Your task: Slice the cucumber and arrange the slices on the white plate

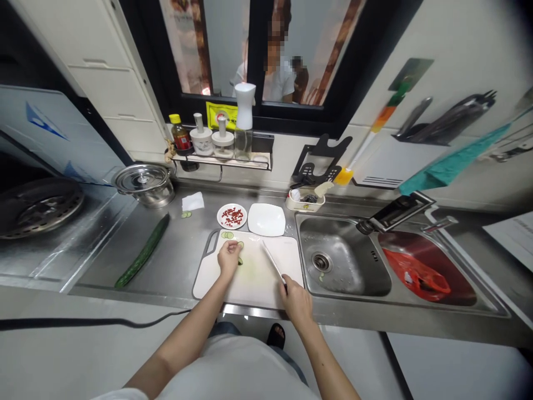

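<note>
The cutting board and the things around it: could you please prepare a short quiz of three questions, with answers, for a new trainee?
1. True or false: the right hand holds the knife with its blade pointing away from the person's body.

2. What lies on the small round plate behind the cutting board?
A) Cucumber slices
B) Chopped red pieces
C) A folded cloth

3. Fill in: in this view, the whole cucumber lies on the metal counter, to the ____ of the cutting board.

Key: 1. True. 2. B. 3. Left.
</note>
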`<state>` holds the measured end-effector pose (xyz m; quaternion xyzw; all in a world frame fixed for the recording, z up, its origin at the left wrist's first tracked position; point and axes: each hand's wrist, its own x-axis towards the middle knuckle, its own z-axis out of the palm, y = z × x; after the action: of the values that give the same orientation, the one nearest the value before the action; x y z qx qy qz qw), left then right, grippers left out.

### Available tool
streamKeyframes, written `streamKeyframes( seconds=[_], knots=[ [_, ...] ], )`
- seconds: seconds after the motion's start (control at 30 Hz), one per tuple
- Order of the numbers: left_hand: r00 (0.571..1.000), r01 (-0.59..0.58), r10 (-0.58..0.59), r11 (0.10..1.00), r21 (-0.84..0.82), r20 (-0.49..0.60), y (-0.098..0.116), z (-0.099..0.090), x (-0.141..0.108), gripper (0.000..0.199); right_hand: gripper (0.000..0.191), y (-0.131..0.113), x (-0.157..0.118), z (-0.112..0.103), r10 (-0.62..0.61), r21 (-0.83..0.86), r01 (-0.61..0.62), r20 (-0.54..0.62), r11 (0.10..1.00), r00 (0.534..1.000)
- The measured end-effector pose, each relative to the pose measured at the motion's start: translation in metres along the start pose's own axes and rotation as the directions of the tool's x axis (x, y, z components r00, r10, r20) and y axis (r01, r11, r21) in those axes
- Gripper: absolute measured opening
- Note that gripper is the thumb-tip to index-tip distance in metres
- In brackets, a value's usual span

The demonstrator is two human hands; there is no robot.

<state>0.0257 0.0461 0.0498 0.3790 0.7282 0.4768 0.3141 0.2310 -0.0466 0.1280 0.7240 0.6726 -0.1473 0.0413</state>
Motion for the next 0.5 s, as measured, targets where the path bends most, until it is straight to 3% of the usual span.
streamKeyframes(
  seconds=[0.2, 0.5],
  knots=[
    [0.997, 0.048, -0.046, 0.998, 0.029, -0.061, -0.016, -0.002, 0.035, 0.021, 0.036, -0.001, 0.000, -0.005, 0.044, 0.114, -0.046, 0.013, 0.992, 0.999],
    [0.998, -0.033, 0.048, 0.944, 0.327, -0.040, -0.010, 0.003, 0.056, 0.021, 0.036, 0.003, 0.003, 0.003, 0.046, 0.118, -0.046, 0.005, 0.992, 0.999]
  ],
)
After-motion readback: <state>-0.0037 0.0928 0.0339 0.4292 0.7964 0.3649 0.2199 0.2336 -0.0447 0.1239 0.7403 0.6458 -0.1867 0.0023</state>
